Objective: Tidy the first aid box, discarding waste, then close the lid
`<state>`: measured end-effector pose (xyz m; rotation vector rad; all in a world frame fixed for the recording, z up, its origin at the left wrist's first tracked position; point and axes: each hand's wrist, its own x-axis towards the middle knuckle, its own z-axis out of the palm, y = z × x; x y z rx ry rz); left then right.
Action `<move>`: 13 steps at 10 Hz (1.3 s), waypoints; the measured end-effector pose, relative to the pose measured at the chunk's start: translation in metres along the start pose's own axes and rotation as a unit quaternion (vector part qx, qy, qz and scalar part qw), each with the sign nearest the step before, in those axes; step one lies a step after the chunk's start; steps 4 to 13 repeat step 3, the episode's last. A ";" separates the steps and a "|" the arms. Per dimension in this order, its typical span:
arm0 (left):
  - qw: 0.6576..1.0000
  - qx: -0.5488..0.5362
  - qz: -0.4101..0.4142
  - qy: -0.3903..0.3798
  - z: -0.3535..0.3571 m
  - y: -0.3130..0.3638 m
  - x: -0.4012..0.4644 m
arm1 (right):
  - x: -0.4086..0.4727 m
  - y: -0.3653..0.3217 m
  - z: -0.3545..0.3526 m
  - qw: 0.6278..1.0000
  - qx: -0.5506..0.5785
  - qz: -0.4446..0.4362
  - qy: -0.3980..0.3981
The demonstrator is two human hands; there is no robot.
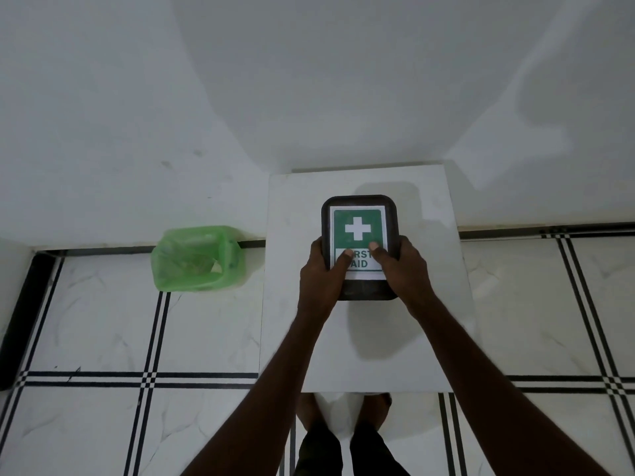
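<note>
A dark first aid box [359,214] with a green and white cross label on its lid sits on a white table [302,338], toward the far middle. The lid lies down over the box. My left hand [323,273] grips the box's near left side, thumb pressed on the label. My right hand [402,266] grips the near right side, thumb also on the label. The box's contents are hidden under the lid.
A bin lined with a green bag [197,259] stands on the tiled floor left of the table, against the white wall. My feet [343,413] show under the table's near edge.
</note>
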<state>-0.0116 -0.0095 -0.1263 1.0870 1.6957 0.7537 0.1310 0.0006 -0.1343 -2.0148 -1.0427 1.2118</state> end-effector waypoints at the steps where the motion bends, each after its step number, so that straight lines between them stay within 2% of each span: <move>1: 1.000 0.026 0.000 -0.005 -0.006 0.009 -0.002 | -0.004 -0.011 -0.009 0.999 -0.028 0.012 -0.013; 2: 0.997 0.074 0.016 0.008 -0.020 0.021 -0.005 | -0.013 -0.029 -0.027 0.997 -0.070 -0.017 0.014; 3: 0.987 0.128 0.081 0.047 -0.039 0.044 -0.008 | -0.029 -0.060 -0.050 0.989 -0.107 -0.090 0.058; 13: 0.987 0.128 0.081 0.047 -0.039 0.044 -0.008 | -0.029 -0.060 -0.050 0.989 -0.107 -0.090 0.058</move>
